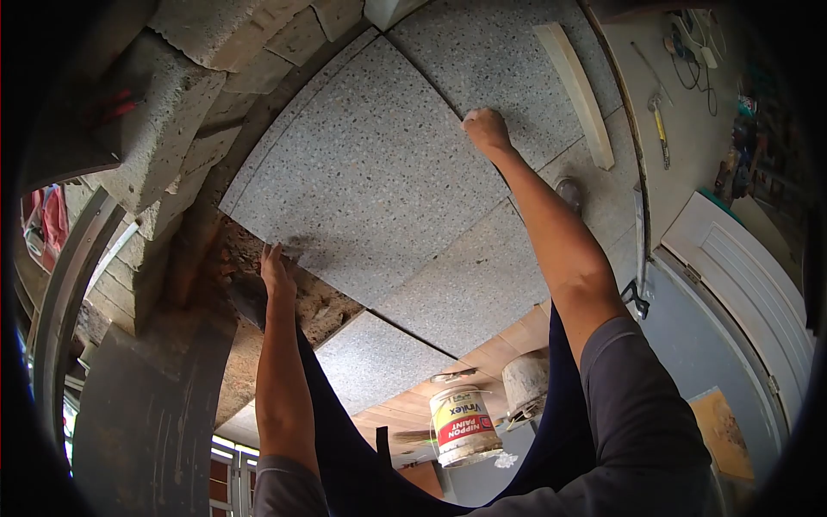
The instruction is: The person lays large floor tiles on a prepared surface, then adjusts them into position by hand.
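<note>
A large grey speckled terrazzo tile (370, 164) fills the middle of the view. At its lower left edge is my left hand (276, 271), with its fingers stretched and slightly apart beside the rough dirt bed (327, 306). Out at the tile's right edge, along a dark joint, my right hand (487, 131) is closed like a fist; whatever it grips is too small or hidden to make out. More terrazzo slabs (482, 60) adjoin on the right.
Concrete blocks (172, 129) are stacked at the left. A pale wooden strip (575, 95) lies on the right slab. Nearer my legs stand a paint bucket (463, 426) and a grey bucket (525, 383). A yellow-handled tool (660, 129) and a white door (732, 267) lie farther right.
</note>
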The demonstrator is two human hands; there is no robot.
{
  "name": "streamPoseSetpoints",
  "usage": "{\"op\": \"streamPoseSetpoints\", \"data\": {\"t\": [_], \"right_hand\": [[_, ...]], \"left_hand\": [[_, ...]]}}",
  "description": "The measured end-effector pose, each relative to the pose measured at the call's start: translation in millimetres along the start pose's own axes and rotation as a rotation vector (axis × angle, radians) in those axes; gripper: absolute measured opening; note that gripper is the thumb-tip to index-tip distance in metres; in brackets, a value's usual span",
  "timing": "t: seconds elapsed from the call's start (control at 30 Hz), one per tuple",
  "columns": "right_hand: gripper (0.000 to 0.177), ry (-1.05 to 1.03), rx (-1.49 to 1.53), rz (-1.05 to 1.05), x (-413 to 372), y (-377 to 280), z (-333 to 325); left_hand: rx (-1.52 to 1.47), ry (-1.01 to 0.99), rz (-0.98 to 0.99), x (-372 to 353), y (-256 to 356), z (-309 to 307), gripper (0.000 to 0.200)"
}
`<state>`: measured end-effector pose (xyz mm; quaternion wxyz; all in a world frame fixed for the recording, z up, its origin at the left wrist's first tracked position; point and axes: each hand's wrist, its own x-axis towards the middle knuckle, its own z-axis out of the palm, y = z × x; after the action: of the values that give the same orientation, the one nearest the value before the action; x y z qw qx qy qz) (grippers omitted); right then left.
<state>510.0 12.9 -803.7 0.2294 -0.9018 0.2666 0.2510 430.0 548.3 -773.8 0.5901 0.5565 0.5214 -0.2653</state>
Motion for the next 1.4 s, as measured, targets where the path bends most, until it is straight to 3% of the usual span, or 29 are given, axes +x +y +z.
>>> {"op": "streamPoseSetpoints", "data": {"t": [0.13, 0.23, 0.53, 0.63, 0.93, 1.13, 1.23, 1.4], "right_hand": [[0.023, 0.030, -0.044, 0.003, 6, 3, 9], [0.036, 0.005, -0.011, -0.018, 1, -3, 2], [0.030, -0.014, -0.057, -0.039, -6, -15, -8], [0.025, -0.005, -0.079, 0.040, 0, -13, -2], [0.025, -0.021, -0.130, -0.074, -5, -17, -9], [0.027, 0.012, -0.061, -0.018, -5, -17, -7], [0.028, 0.001, -0.040, 0.005, -5, -20, -8], [0.027, 0.010, -0.037, 0.089, -16, -40, -22]], "left_hand": [[-0.002, -0.013, -0.011, -3, 4, 0, 0.067], [-0.022, -0.047, -0.020, -1, 4, -3, 0.066], [0.002, 0.017, -0.032, -8, 8, 3, 0.066], [-0.051, -0.014, -0.027, -4, 7, 1, 0.063], [-0.025, 0.010, -0.029, 2, 9, -2, 0.063], [0.013, 0.004, -0.018, 6, 12, -3, 0.068], [0.124, 0.075, 0.037, -1, 16, -2, 0.067], [0.814, 0.257, 0.534, -23, 39, 18, 0.059]]}}
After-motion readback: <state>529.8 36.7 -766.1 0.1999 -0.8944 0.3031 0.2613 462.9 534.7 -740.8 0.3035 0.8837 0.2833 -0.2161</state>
